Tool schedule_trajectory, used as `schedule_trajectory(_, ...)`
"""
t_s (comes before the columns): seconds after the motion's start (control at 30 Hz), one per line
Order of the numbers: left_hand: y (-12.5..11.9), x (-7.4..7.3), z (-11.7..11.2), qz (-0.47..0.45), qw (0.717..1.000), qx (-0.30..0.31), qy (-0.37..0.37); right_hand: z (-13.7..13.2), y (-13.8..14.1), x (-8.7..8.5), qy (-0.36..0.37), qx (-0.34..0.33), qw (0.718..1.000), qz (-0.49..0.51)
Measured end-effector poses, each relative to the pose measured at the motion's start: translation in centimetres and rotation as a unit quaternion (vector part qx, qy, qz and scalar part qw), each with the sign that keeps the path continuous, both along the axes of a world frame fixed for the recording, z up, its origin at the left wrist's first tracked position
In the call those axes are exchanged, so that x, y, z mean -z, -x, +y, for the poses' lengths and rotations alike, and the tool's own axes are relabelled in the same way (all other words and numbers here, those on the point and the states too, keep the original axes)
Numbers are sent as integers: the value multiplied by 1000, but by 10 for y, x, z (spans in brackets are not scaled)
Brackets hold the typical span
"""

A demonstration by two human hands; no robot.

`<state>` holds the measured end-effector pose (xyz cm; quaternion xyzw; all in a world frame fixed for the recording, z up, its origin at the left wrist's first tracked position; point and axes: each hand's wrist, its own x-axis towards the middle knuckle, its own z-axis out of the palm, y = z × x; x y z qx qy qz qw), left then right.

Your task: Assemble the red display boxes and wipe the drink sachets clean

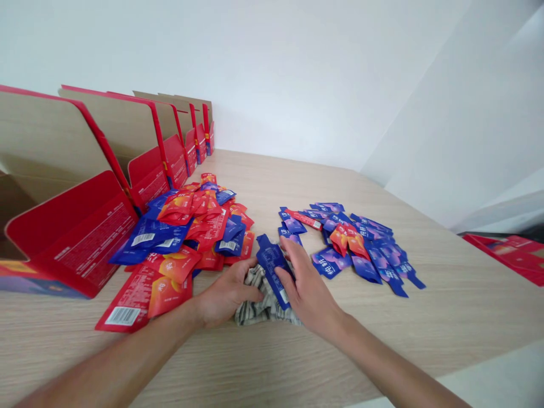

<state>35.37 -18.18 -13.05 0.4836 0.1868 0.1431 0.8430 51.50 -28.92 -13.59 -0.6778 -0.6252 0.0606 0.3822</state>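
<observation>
My right hand (304, 286) is closed on a dark blue sachet (272, 266) with a narrow tab at its top and fine white print. The thumb lies across its face. My left hand (227, 292) is closed on a crumpled grey-and-white striped cloth (255, 309), which lies under the sachet on the table. The left fingers reach close to the sachet's left edge. A heap of red and blue sachets (199, 221) lies just beyond my left hand. Past my right hand, blue-purple sachets (365, 238) are spread out, with a few red ones (349, 241) among them.
Open red cardboard boxes (68, 238) stand in a row along the left, running back towards the white wall (276, 73). Everything rests on a light wood table (446, 317). Something flat and red (510, 255) shows at the far right.
</observation>
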Motion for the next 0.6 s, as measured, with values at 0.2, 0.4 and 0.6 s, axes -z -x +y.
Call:
schedule_trajectory(0.2,2,3,0,2,1000,-21,-15,-13,14,2,65,-111,989,-71)
schedule_trajectory(0.4,2,-1,-1,23,1000,-16,8,-25,17,5,81,-82,990,-76)
schedule_trajectory(0.6,2,-7,-2,40,999,-21,18,-35,18,-3,74,-64,993,-64)
